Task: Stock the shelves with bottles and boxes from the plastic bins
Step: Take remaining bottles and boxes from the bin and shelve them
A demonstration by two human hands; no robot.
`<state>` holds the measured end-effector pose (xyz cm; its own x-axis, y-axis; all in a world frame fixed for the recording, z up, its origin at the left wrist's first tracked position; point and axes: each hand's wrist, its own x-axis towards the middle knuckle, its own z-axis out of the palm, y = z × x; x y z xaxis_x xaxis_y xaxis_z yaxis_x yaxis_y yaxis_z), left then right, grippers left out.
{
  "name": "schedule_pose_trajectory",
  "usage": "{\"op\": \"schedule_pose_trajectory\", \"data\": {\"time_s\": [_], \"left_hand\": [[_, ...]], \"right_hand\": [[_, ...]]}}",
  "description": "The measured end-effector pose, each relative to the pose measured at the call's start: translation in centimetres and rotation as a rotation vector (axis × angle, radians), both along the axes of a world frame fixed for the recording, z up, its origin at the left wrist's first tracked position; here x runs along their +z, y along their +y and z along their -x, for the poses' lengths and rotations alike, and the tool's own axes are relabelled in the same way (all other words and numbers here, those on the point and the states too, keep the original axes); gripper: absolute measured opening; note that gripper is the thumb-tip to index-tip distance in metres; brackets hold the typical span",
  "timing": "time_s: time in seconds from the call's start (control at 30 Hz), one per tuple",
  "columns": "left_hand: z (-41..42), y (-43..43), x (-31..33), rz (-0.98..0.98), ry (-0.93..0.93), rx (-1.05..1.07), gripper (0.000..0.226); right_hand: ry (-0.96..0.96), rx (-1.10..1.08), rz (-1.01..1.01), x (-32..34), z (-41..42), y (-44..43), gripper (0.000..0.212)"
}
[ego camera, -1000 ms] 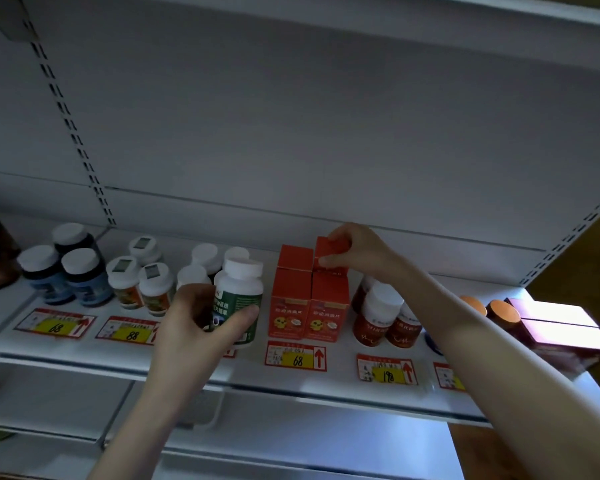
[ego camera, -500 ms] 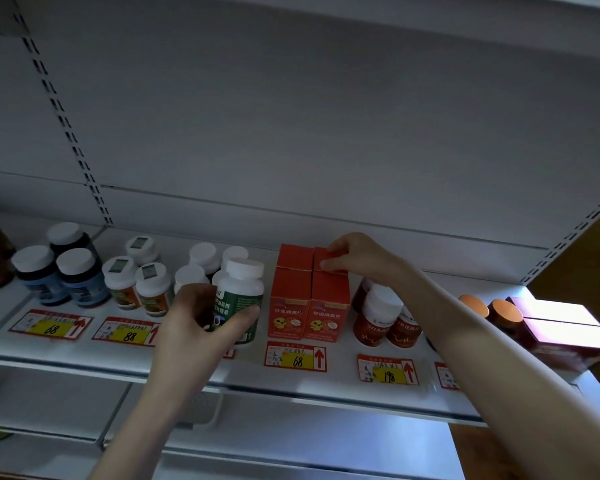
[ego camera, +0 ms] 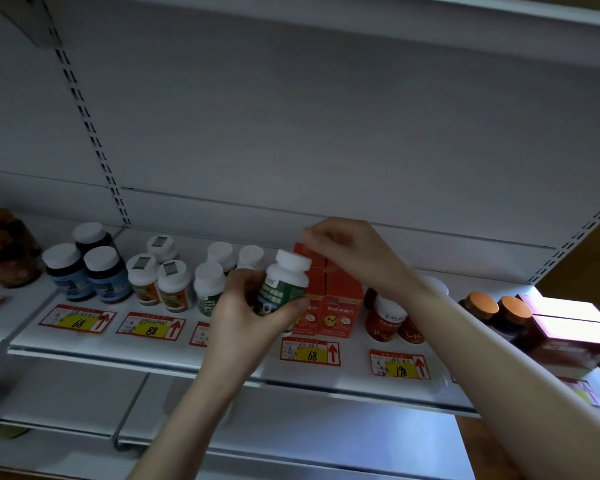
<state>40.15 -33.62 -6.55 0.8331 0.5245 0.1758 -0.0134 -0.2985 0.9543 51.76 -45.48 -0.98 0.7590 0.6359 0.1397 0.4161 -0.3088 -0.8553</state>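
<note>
Centre frame, L hand (ego camera: 239, 320) grips tilted green bottle (ego camera: 284, 289) by red boxes (ego camera: 340, 306) near shelf (ego camera: 146, 355) front edge; R hand (ego camera: 347, 251) curled over box tops, grip unclear (blur); open room behind rows.

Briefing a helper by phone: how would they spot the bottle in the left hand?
Find the white shelf with price tags, then the red boxes at its middle. Just left of them, the left hand holds the bottle: white cap, green label, tilted, unlike its upright neighbours.
</note>
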Motion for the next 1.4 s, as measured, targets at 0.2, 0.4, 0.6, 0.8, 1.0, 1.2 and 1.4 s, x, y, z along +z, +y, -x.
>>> {"op": "schedule_pose_trajectory", "data": {"time_s": [0.2,0.4,0.6,0.8,1.0,1.2,1.4], "left_hand": [[0.3,0.0,-0.2,0.021,-0.024,-0.03,0.05],[2.5,0.8,-1.0,0.275,0.004,-0.122,0.048],[3.3,0.5,-2.0,0.468,-0.014,-0.151,0.046],[3.3,0.7,-2.2,0.383,-0.051,-0.166,0.024],[3.8,2.3,-3.3,-0.099,-0.002,-0.139,0.011],[5.3,5.4,-5.7,-0.674,0.103,0.029,0.056],[6.2,8.8,-8.8,-0.933,0.098,0.035,0.047]], "right_hand": [[-0.006,0.051,0.051,0.2,1.5,0.7,0.015],[0.124,0.065,-0.052,0.1,1.0,0.7,0.011],[0.194,0.06,-0.085,-0.2,0.8,1.1,0.015],[0.216,0.123,-0.042,-0.3,0.5,1.5,0.014],[0.162,0.152,-0.041,-0.4,0.9,3.0,0.013],[0.059,0.112,-0.129,0.6,1.6,6.0,0.009],[-0.148,-0.11,-0.189,1.7,0.0,10.7,0.01]]}}
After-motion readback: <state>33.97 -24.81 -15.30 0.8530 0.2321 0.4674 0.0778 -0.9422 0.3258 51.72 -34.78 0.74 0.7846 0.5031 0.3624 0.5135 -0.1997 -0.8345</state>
